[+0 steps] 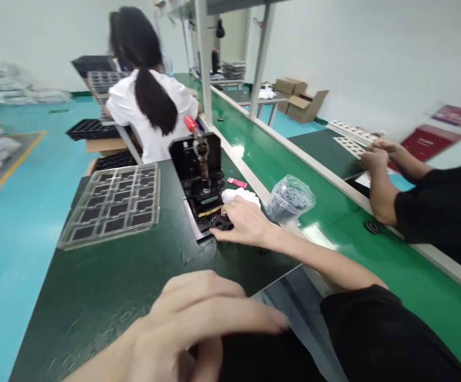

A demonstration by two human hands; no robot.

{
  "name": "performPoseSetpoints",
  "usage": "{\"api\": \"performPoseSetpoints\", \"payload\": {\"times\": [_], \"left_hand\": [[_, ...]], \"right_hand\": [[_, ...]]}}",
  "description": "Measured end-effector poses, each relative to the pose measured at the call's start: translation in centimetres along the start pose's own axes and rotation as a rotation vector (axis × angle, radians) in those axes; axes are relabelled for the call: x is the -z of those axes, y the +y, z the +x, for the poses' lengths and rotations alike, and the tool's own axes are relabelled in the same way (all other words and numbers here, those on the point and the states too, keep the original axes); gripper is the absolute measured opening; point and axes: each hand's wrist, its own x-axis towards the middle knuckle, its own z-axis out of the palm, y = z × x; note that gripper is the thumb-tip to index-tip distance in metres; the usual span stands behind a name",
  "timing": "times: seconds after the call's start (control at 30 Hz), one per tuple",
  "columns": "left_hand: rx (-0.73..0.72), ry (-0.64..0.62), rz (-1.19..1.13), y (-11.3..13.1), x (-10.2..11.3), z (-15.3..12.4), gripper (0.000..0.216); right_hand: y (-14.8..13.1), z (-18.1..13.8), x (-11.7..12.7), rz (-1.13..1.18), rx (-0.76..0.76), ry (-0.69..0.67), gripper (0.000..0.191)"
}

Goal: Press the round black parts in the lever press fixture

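Observation:
My right hand (pixel 250 223) reaches to the base of a black toggle-clamp fixture (pixel 204 183) with a red-tipped handle. Its thumb and fingers close around a round black ring-shaped part (pixel 219 222) at the fixture's front edge; the palm side is hidden. My left hand (pixel 198 318) hovers large and blurred in the foreground, above the near table edge. Its index finger stretches to the right, the thumb is apart below it, and nothing shows between them. A white cloth (pixel 240 196) lies just behind my right hand. Beside it stands a clear plastic bag of dark parts (pixel 290 199).
On the dark green table (pixel 142 276) a clear compartment tray (pixel 113 204) lies left of the fixture. A green conveyor belt (pixel 333 212) runs along the right, carrying a black ring (pixel 372 227). One co-worker (pixel 154 101) sits ahead; another person's hands (pixel 381 156) work across the belt.

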Motion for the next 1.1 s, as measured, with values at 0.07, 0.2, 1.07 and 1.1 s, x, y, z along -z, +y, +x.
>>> {"api": "performPoseSetpoints", "payload": {"times": [0.07,0.2,1.07,1.1], "left_hand": [[-0.099,-0.007,-0.069,-3.0,-1.2,0.9,0.024],[-0.147,0.053,0.015,-9.9,-4.2,-0.1,0.045],[-0.278,-0.42,0.305,-9.7,-14.4,1.1,0.04],[-0.247,-0.395,0.259,-10.1,-13.7,0.7,0.039]], "right_hand": [[1.0,-3.3,2.4,0.088,0.138,0.187,0.046],[7.0,-9.9,8.1,-0.088,0.059,0.597,0.033],[26.3,-13.9,6.4,-0.094,-1.04,0.411,0.032],[24.7,-14.3,6.8,-0.089,-0.971,0.476,0.031]]}}
